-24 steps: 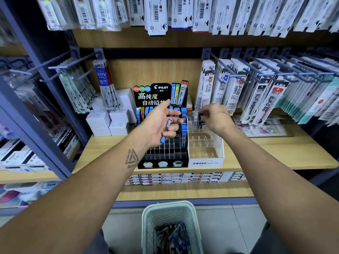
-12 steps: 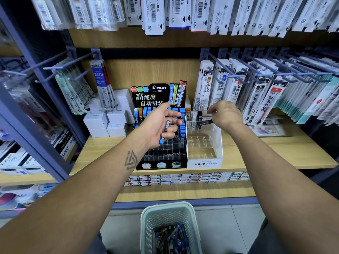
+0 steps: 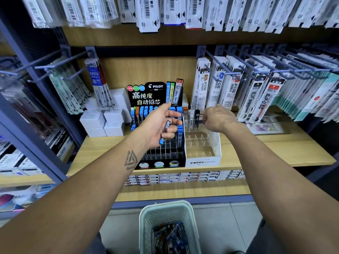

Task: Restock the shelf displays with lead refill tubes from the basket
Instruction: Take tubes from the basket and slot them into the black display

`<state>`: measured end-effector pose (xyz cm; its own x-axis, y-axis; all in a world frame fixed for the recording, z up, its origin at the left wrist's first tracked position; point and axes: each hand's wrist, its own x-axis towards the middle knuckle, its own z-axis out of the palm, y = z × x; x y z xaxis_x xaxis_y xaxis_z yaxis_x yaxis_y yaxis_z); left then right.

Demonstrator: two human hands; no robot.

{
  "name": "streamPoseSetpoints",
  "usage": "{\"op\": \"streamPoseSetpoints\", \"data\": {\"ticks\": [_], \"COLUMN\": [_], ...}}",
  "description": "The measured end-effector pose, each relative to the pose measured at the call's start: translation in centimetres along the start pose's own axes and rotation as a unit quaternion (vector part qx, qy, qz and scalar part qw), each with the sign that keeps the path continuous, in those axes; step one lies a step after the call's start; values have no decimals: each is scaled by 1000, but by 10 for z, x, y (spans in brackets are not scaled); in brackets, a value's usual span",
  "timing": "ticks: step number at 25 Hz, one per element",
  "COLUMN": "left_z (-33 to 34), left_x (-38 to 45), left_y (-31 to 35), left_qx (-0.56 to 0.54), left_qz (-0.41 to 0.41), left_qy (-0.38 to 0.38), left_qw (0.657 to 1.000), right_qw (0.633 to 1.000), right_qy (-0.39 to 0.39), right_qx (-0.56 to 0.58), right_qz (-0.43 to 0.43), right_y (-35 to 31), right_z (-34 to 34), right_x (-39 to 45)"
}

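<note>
1. Basket (image 3: 146, 217), nearest, on the floor below the shelf (image 3: 275, 149): it holds a loose heap of dark and blue lead tubes (image 3: 169, 235).
2. Left hand (image 3: 157, 123), above the black display (image 3: 161, 162): I see its lower fingers curled round one blue-capped tube (image 3: 165, 132), the upper fingers straight. Front cells of this display look empty; blue and orange tubes stand in its rear rows.
3. Right hand (image 3: 218, 118), over the clear display (image 3: 201, 162): its grip is pinched on a dark tube (image 3: 199, 121) at the rear row. The front cells show nothing in them.
4. Risk, as I judge it: the left hand's tube sits loosely and could slip and drop into the wrong cell; the right hand's tube could knock its upright neighbours over if it goes in tilted.
5. Farthest: hanging refill packs (image 3: 256, 88).
</note>
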<state>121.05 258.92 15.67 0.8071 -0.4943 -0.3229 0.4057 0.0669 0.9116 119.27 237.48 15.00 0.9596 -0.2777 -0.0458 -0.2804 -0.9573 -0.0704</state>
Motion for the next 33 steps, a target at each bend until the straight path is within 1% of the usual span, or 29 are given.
{"op": "streamPoseSetpoints", "data": {"ticks": [4, 6, 8, 10, 16, 18, 20, 22, 27, 33], "left_z": [-2, -2, -3, -2, 6, 6, 7, 7, 6, 6], "left_x": [-1, -1, 0, 0, -1, -1, -2, -2, -1, -1], "left_y": [0, 0, 0, -1, -3, -4, -4, -4, -4, -4], "left_qx": [-3, -3, -1, 1, 0, 2, 4, 4, 4, -4], "left_qz": [-3, -5, -6, -6, -7, -8, -9, -8, -12, -11], "left_qy": [1, 2, 4, 7, 12, 15, 16, 17, 20, 10], "left_qw": [1000, 1000, 1000, 1000, 1000, 1000, 1000, 1000, 1000, 1000], "right_qw": [1000, 999, 998, 996, 981, 969, 962, 969, 985, 990], "right_qy": [-13, 10, 51, 75, 81, 99, 110, 99, 69, 81], "right_qx": [-12, -28, -21, 15, 154, 213, 241, 223, 139, 86], "right_qz": [-18, -26, -32, -46, -82, -82, -65, -48, -71, -76], "right_y": [-1, -3, -5, -4, -4, -2, -1, -1, -9, -18], "right_z": [-2, -9, -17, -25, -31, -34, -35, -31, -18, -13], "right_x": [5, 2, -1, -3, -4, -3, 0, 2, 5, 7]}}
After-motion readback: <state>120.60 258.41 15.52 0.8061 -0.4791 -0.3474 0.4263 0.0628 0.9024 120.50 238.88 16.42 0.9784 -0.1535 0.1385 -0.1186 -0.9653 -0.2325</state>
